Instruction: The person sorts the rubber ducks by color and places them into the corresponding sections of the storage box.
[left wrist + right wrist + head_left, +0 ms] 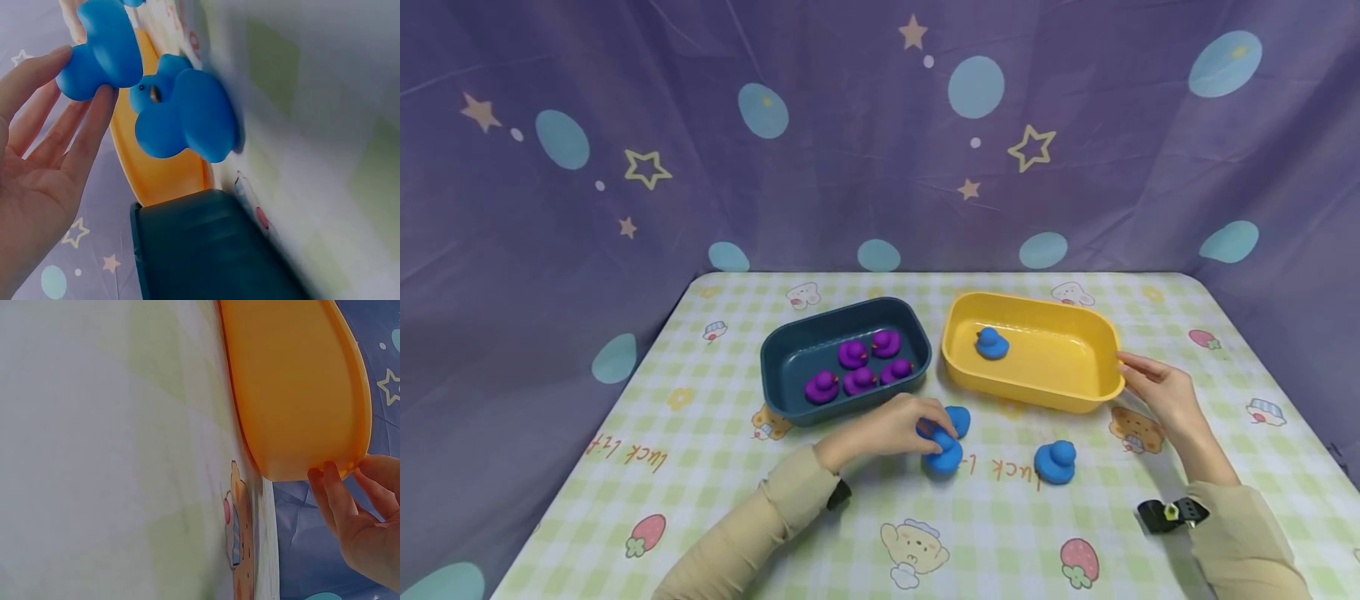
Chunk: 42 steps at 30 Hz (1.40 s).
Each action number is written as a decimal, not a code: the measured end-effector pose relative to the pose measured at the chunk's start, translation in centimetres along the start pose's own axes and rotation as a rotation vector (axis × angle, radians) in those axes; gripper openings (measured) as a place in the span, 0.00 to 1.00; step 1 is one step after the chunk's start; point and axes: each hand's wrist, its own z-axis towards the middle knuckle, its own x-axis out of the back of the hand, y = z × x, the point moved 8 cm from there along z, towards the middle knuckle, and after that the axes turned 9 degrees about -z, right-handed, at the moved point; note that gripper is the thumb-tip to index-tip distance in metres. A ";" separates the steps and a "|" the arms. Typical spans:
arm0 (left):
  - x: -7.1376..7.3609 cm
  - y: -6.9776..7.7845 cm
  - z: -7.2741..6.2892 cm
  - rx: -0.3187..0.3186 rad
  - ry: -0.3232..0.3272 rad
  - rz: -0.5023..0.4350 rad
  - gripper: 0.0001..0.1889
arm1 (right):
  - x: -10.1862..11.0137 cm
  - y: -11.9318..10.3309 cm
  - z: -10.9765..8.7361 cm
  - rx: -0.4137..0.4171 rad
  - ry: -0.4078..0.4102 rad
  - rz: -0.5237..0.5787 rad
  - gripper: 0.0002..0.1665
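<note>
A blue rubber duck [945, 454] is pinched between the fingers and thumb of my left hand [887, 429]; the left wrist view shows this duck [103, 50] at the fingertips. Just beyond it, more blue [958, 422] rests on the cloth, partly hidden by the hand; whether this is one duck or two, I cannot tell. Another blue duck [1056, 462] sits alone to the right. At the yellow basin [1030, 392], my right hand [1165, 396] touches the right end with its fingertips [331, 472]. Inside that basin lies one blue duck [992, 343].
A dark teal basin [842, 412] holding several purple ducks [859, 381] stands left of the yellow one, beyond my left forearm. Both basins rest on a checked tablecloth [700, 500]. A purple patterned curtain [865, 150] hangs behind the table.
</note>
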 end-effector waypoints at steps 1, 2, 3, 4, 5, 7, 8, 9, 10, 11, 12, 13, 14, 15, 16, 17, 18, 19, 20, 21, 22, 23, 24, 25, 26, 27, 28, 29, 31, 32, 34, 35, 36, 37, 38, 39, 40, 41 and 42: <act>0.1 0.1 0.1 0.001 0.001 -0.002 0.10 | 0.0 0.1 0.1 -0.003 0.002 0.006 0.41; 0.2 0.1 0.1 0.006 0.002 -0.003 0.10 | 0.0 0.3 0.2 -0.005 0.002 0.007 0.41; 0.3 0.1 0.1 0.009 0.005 -0.003 0.10 | 0.0 0.4 0.3 -0.006 0.003 0.009 0.40; 0.4 0.1 0.2 0.012 0.006 -0.001 0.10 | 0.0 0.4 0.3 -0.007 0.003 0.010 0.40; 0.5 0.2 0.2 0.014 0.008 0.003 0.10 | 0.0 0.4 0.3 -0.009 0.001 0.011 0.40; 0.6 0.2 0.4 0.020 0.013 0.014 0.10 | 0.0 0.2 0.1 -0.012 -0.004 0.017 0.39; 0.7 0.2 0.4 0.024 0.016 0.020 0.10 | 0.0 0.0 0.0 -0.012 -0.006 0.013 0.39; 0.8 0.2 0.5 0.026 0.020 0.025 0.10 | 0.0 -0.4 -0.3 -0.015 -0.011 0.014 0.39; 0.9 0.2 0.5 0.028 0.023 0.033 0.10 | 0.0 -0.8 -0.6 -0.019 -0.015 0.015 0.40; 1.0 0.2 0.6 0.030 0.026 0.039 0.10 | 0.0 -1.2 -0.9 -0.027 -0.020 0.018 0.40; 1.0 0.3 0.7 0.033 0.030 0.039 0.10 | 0.0 -1.7 -1.3 -0.040 -0.021 0.021 0.40; 1.1 0.3 0.7 0.034 0.033 0.035 0.10 | 0.0 -2.2 -1.7 -0.039 -0.024 0.009 0.41; 1.1 0.3 0.8 0.036 0.037 0.030 0.10 | 0.0 -2.8 -2.1 -0.039 -0.028 0.001 0.41; 1.2 0.4 0.9 0.034 0.041 0.028 0.10 | 0.0 -3.3 -2.4 -0.037 -0.034 0.001 0.41; 1.2 0.5 1.0 0.032 0.044 0.024 0.10 | 0.0 -3.8 -2.7 -0.034 -0.036 -0.003 0.41; 1.2 0.5 1.1 0.029 0.048 0.017 0.10 | 0.1 -4.1 -2.9 -0.028 -0.038 -0.009 0.40; 1.3 0.6 1.2 0.026 0.052 0.011 0.10 | 0.1 -4.4 -3.0 -0.017 -0.040 -0.018 0.40; 1.3 0.6 1.3 0.023 0.055 0.008 0.10 | 0.1 -4.5 -3.1 -0.015 -0.038 -0.014 0.39; 1.4 0.6 1.4 0.022 0.058 0.009 0.10 | 0.1 -4.3 -3.0 -0.024 -0.037 -0.002 0.39; 1.4 0.7 1.5 0.021 0.061 0.012 0.10 | 0.1 -4.0 -2.9 -0.030 -0.035 0.009 0.39; 1.5 0.7 1.6 0.021 0.064 0.011 0.10 | 0.1 -3.7 -2.7 -0.021 -0.038 0.014 0.39; 1.6 0.7 1.7 0.022 0.067 0.009 0.10 | 0.0 -3.3 -2.4 -0.023 -0.034 0.021 0.39; 1.7 0.7 1.8 0.024 0.072 0.009 0.10 | 0.0 -2.9 -2.1 -0.022 -0.033 0.032 0.39; 1.7 0.8 1.9 0.024 0.076 0.012 0.10 | 0.0 -2.4 -1.8 -0.023 -0.027 0.046 0.38; 1.8 0.8 2.0 0.022 0.081 0.012 0.10 | -0.1 -2.1 -1.6 -0.008 -0.030 0.040 0.39; 1.9 0.8 2.1 0.019 0.087 0.011 0.10 | -0.1 -1.8 -1.3 0.001 -0.027 0.039 0.39; 2.1 0.9 2.3 0.017 0.094 0.008 0.10 | -0.1 -1.6 -1.2 0.010 -0.026 0.032 0.39; 2.2 0.9 2.4 0.014 0.101 0.008 0.10 | -0.2 -1.4 -1.0 0.003 -0.016 0.031 0.40; 2.5 1.0 2.7 0.006 0.114 0.011 0.09 | -0.2 -1.3 -0.9 0.012 -0.021 0.027 0.40; 2.7 1.1 2.8 0.004 0.122 0.011 0.09 | -0.2 -1.3 -0.9 0.011 -0.023 0.020 0.40; 3.0 1.1 3.1 0.004 0.140 0.015 0.09 | -0.2 -1.5 -1.1 0.000 -0.025 0.022 0.40; 3.2 1.1 3.2 0.005 0.148 0.016 0.09 | -0.1 -1.6 -1.3 -0.008 -0.023 0.030 0.40; 3.4 1.2 3.4 0.009 0.156 0.015 0.09 | -0.1 -1.9 -1.5 -0.002 -0.029 0.027 0.40; 3.6 1.2 3.5 0.014 0.164 0.018 0.09 | -0.1 -1.9 -1.6 -0.019 -0.019 0.029 0.41; 3.7 1.1 3.7 0.018 0.171 0.021 0.10 | -0.1 -2.3 -1.8 -0.012 -0.026 0.022 0.41; 3.9 1.1 3.8 0.024 0.177 0.021 0.10 | -0.1 -2.5 -2.0 -0.019 -0.025 0.025 0.41; 4.0 1.0 4.0 0.031 0.182 0.022 0.10 | -0.1 -2.6 -2.1 -0.020 -0.027 0.023 0.42; 4.2 1.0 4.1 0.036 0.187 0.023 0.10 | -0.1 -2.8 -2.2 -0.024 -0.024 0.030 0.41; 4.4 1.0 4.3 0.039 0.192 0.026 0.11 | -0.1 -2.8 -2.2 -0.024 -0.027 0.026 0.41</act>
